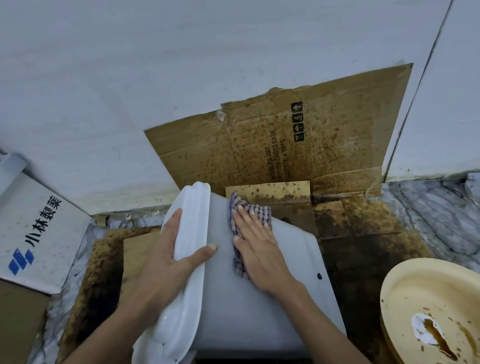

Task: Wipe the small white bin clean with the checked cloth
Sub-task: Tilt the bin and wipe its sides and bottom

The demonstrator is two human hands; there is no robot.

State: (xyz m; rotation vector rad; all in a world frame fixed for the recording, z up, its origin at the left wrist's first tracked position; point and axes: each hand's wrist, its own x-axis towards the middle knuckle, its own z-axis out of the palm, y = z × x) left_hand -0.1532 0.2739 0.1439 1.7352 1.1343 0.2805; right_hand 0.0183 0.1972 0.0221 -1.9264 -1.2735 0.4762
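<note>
The small white bin (254,312) lies tipped on its side in the middle of the view, its rim turned to the left. My left hand (169,259) grips that rim, thumb over the outer wall. My right hand (259,246) lies flat on the upturned wall near the bin's far end, pressing the blue and white checked cloth (242,210) against it. The cloth shows beyond my fingertips and along the left side of my palm. A small dark spot (319,276) sits on the bin wall to the right of my hand.
Stained brown cardboard (279,144) leans on the white wall and covers the floor under the bin. A cream-coloured lid or dish (434,320) with brown spills lies at the right. A white box with blue print (25,234) stands at the left.
</note>
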